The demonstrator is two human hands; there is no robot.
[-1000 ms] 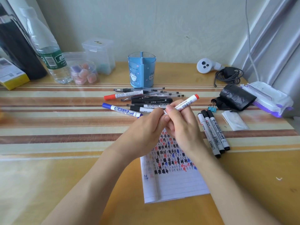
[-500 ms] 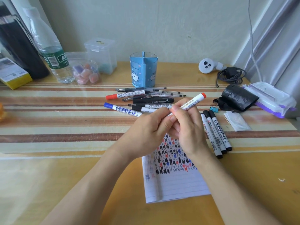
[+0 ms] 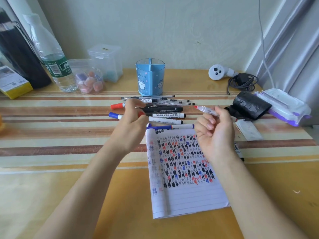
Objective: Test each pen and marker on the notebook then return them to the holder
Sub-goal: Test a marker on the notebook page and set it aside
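A: Glossy striped table (image 3: 51, 169) fills the frame. Lined paper notebook (image 3: 186, 195) lies lower centre, blue plastic holder (image 3: 150, 78) stands upper centre.

B: The right hand (image 3: 215, 133), centre right, pinches the slim uncapped red marker (image 3: 207, 110). The left hand (image 3: 131, 125) pinches what looks like its cap (image 3: 141, 114).

A: I'd lower the felt tip onto a bare ruled line, lightly.

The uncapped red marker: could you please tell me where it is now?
Head view, right of centre: the right hand grips the red marker above the upper right corner of the notebook, tip pointing left toward the markers.
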